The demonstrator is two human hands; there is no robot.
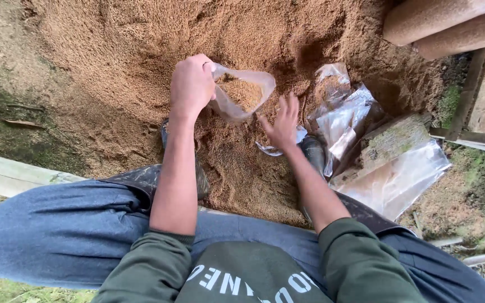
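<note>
My left hand grips the rim of a clear plastic bag and holds its mouth open above a big heap of brown sawdust. Some sawdust lies inside the bag. My right hand hovers just below and right of the bag's mouth, fingers spread, palm down over the sawdust, holding nothing. I am crouched, with my knees in blue trousers on either side of my arms.
Several crumpled clear plastic bags lie to the right on the sawdust. A flat mossy wooden block rests on a plastic sheet. Two filled cylindrical bags lie at top right. A pale plank runs at left.
</note>
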